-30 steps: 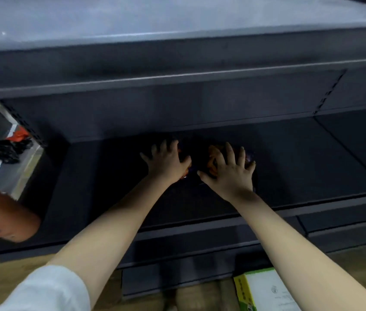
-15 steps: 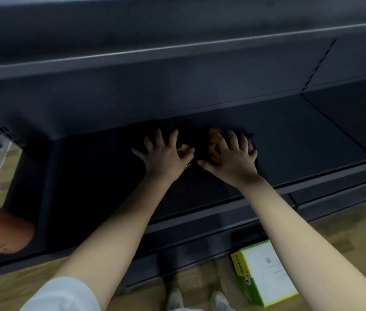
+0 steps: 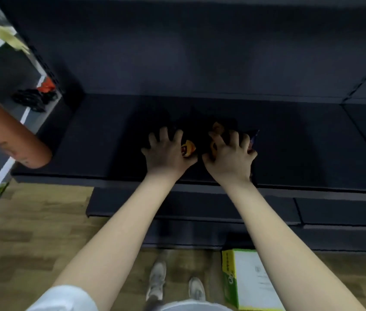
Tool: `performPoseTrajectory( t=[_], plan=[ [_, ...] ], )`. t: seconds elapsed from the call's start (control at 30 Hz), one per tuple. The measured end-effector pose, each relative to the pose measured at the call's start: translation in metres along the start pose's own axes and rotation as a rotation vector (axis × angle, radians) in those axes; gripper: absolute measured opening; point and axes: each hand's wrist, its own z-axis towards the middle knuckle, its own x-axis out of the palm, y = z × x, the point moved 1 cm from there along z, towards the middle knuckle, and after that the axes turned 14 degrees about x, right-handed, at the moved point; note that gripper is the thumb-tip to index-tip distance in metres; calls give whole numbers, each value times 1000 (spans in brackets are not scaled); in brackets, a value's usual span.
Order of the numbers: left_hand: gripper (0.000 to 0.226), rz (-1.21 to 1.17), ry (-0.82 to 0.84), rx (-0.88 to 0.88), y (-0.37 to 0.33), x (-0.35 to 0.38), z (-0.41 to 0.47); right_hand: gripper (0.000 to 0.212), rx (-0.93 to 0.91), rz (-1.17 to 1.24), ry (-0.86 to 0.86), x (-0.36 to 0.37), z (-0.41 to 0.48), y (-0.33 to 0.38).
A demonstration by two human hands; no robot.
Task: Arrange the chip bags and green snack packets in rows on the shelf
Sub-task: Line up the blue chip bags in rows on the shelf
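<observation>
Dark bags on a dark shelf (image 3: 92,135), and most of each one was lost in the shadow. The left hand (image 3: 168,153) lay flat on the left chip bag (image 3: 188,149), fingers spread wide and pressing down, curled round nothing. Only a yellow-orange patch of print showed beside the thumb. The right hand (image 3: 229,153) was just beside it, thumbs nearly meeting, and it was splayed the same way over the right chip bag (image 3: 217,128). An orange scrap peeked out past the fingertips, and a purple corner jutted out to the right of the little finger.

Both bags sat mid-shelf, side by side and flat on the board, nearer the front lip than the back wall. Their outlines melted into the black surface, so the long axis of either could not be read. The purple corner of the right one pointed right and slightly toward the back. That was all the pictures gave.

At the left edge an orange rounded shape (image 3: 9,131) was cut off by the frame, and what it was could not be made out. Down on the wooden floor (image 3: 31,221) stood a pair of pale shoes (image 3: 157,279). A green-and-white box (image 3: 249,281) lay partly behind the right forearm.
</observation>
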Motion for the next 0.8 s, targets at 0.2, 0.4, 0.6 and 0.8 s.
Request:
performPoseTrajectory(
  t=[0.2, 0.4, 0.6, 0.8],
  plan=[
    [70, 14, -166, -89, 1, 2, -53, 57, -159, 139, 16, -2, -16, 15],
    [62, 40, -206, -270, 54, -15, -121, 55, -326, 321, 98, -3, -50, 69],
    [58, 5, -220, -524, 116, -15, -240, 54, -655, 314, 159, 6, -149, 147],
    [62, 41, -254, -766, 174, -29, -409, 56, -965, 311, 277, 21, -312, 225]
  ],
)
